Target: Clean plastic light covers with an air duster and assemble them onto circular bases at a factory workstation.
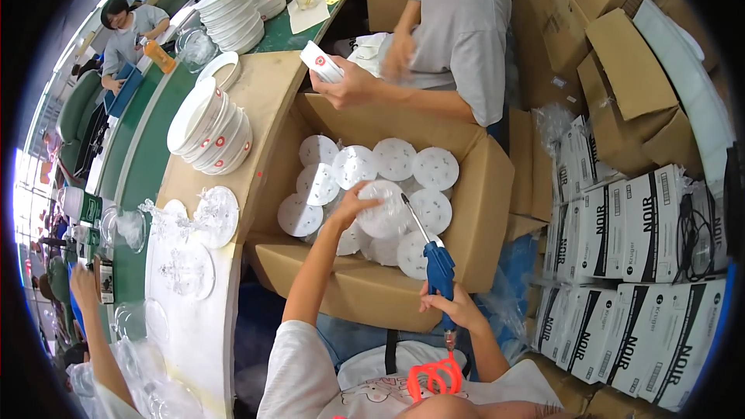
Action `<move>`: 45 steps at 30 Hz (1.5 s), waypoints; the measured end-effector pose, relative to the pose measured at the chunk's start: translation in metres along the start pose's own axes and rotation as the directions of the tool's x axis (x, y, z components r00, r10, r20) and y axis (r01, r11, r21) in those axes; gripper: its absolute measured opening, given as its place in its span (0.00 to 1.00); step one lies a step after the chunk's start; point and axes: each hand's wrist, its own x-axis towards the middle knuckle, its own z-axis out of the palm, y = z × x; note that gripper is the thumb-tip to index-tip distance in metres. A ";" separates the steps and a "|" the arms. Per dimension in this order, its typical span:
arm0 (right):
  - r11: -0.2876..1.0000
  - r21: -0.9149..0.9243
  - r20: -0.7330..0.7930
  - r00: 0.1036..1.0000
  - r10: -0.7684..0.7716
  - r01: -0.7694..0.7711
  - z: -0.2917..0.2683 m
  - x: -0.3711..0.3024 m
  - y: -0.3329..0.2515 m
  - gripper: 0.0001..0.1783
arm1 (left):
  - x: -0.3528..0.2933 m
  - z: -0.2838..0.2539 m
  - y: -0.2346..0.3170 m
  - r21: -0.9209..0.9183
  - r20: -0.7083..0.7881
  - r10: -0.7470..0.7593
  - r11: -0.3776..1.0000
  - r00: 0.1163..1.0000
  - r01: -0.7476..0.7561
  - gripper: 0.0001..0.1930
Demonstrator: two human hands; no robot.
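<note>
Over the open cardboard box (462,256), my left hand (358,203) grips a translucent white round disc (384,209) by its left edge. Lower right, my right hand (456,309) is wrapped round a blue air blow gun (439,268) with a long metal nozzle. That nozzle points up and left, its tip close to the held disc's right side. From the gun's lower end runs an orange coiled hose (434,379). Inside the box lie several similar white discs (394,158), some partly hidden by my left hand and the held disc.
Beyond the box a co-worker in a grey shirt (473,54) holds a small white object. White containers (209,128) stand stacked on the left table, with clear plastic pieces (186,268) nearer me. White cartons (628,233) are piled at right. Another person's arm (97,334) reaches in at lower left.
</note>
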 end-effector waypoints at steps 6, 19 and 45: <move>0.977 -0.211 -0.004 0.999 -0.036 0.034 0.018 -0.004 -0.023 0.10 | 0.008 -0.012 0.011 -0.585 -0.102 0.144 0.792 0.984 -0.176 0.26; 0.973 -0.229 0.040 0.998 0.043 -0.032 0.028 0.010 0.014 0.10 | 0.008 -0.010 0.004 -0.679 -0.083 0.246 0.695 0.966 -0.236 0.25; 0.963 -0.269 0.052 0.998 0.037 -0.022 0.031 0.013 0.023 0.12 | 0.007 -0.007 0.009 -0.633 -0.149 0.182 0.738 0.972 -0.235 0.26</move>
